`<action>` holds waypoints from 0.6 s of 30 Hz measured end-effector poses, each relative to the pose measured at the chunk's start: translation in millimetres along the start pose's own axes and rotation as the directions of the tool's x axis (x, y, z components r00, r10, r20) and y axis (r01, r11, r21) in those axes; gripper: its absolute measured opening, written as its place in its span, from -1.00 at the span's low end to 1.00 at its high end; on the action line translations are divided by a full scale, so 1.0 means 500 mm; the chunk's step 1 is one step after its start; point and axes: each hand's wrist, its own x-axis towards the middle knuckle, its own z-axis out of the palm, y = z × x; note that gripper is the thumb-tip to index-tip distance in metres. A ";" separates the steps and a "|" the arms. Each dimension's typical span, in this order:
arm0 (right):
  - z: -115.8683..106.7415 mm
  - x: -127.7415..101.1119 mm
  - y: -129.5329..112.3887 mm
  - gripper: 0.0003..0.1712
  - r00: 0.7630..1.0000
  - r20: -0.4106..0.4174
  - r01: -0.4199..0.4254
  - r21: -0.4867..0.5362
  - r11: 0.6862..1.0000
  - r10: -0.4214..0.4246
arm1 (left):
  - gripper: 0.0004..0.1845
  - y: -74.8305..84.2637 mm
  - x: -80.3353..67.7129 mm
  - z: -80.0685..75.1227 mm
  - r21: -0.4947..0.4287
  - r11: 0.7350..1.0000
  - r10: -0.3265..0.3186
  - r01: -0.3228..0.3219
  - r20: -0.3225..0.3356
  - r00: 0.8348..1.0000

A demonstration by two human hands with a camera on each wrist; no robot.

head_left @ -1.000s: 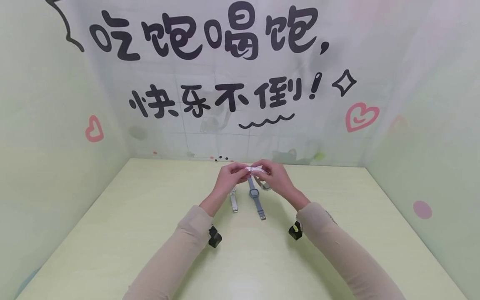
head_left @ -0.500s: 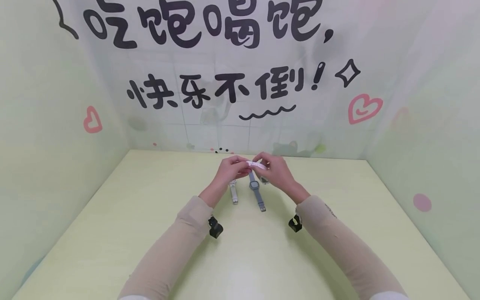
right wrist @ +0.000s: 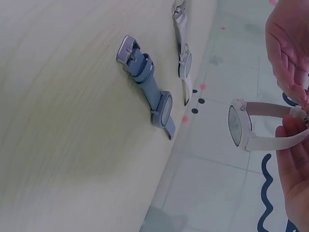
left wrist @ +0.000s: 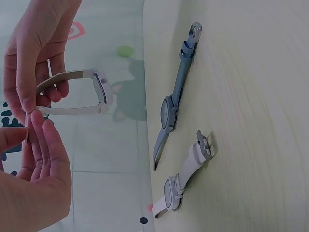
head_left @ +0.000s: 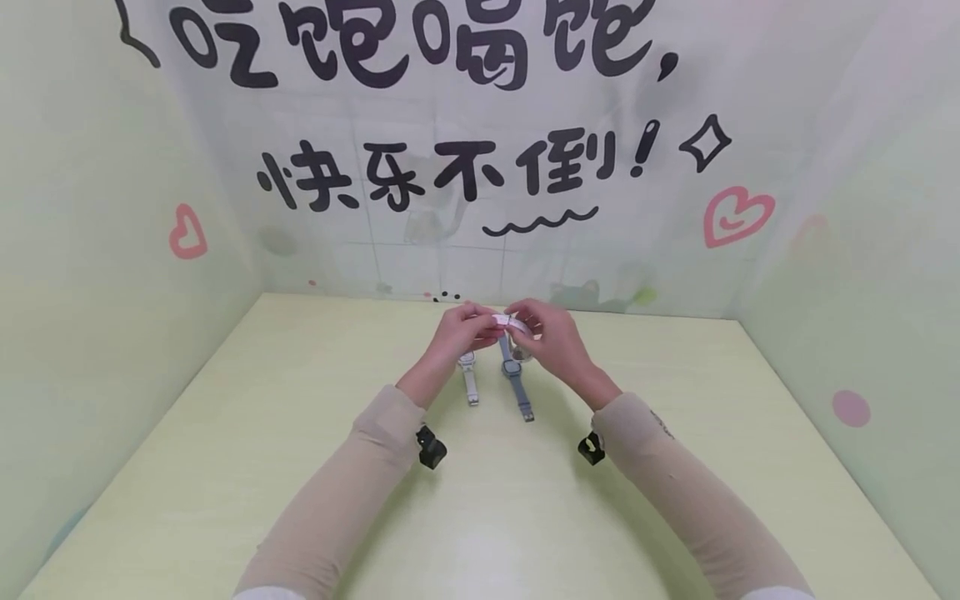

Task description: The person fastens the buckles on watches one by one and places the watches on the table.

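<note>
Head view: left hand and right hand pinch the strap ends of a white watch above the table, at 12 o'clock from the blue watch.

Left wrist view: straps loop together; fastening appears under way.

Right wrist view: next, seat the buckle.

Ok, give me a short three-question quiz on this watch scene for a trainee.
1. True or false: the blue watch lies flat on the table.
2. How many watches lie on the table?
3. The white watch held in the air is gripped by: A left hand only, B right hand only, C both hands.

Key: 1 true; 2 two, the blue one and a white watch on the table; 3 C.
</note>
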 end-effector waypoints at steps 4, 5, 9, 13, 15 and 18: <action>0.002 0.002 0.004 -0.83 0.999 -0.012 0.038 0.008 0.999 -0.038 | -0.76 0.001 0.003 -0.002 0.011 1.000 0.009 -0.009 0.008 1.000; 0.001 0.004 0.005 -0.83 0.999 -0.014 0.038 0.011 0.999 -0.038 | -0.76 0.003 0.004 -0.002 0.013 1.000 0.012 -0.012 0.010 1.000; -0.004 0.007 0.007 -0.83 1.000 -0.008 0.023 0.019 1.000 -0.023 | -0.76 0.007 0.007 -0.001 0.014 1.000 0.017 -0.017 0.014 1.000; -0.004 0.005 0.012 -0.84 1.000 0.000 0.002 -0.003 1.000 -0.002 | -0.76 0.008 0.006 -0.002 0.031 0.999 0.009 -0.009 0.011 1.000; -0.003 0.003 0.015 -0.84 1.000 0.002 -0.005 -0.016 1.000 0.005 | -0.75 0.008 0.005 -0.003 0.036 0.999 0.007 -0.007 0.011 1.000; -0.003 0.001 0.017 -0.84 1.000 0.000 -0.011 -0.026 1.000 0.011 | -0.75 0.007 0.005 -0.004 0.037 0.999 0.008 -0.009 0.013 1.000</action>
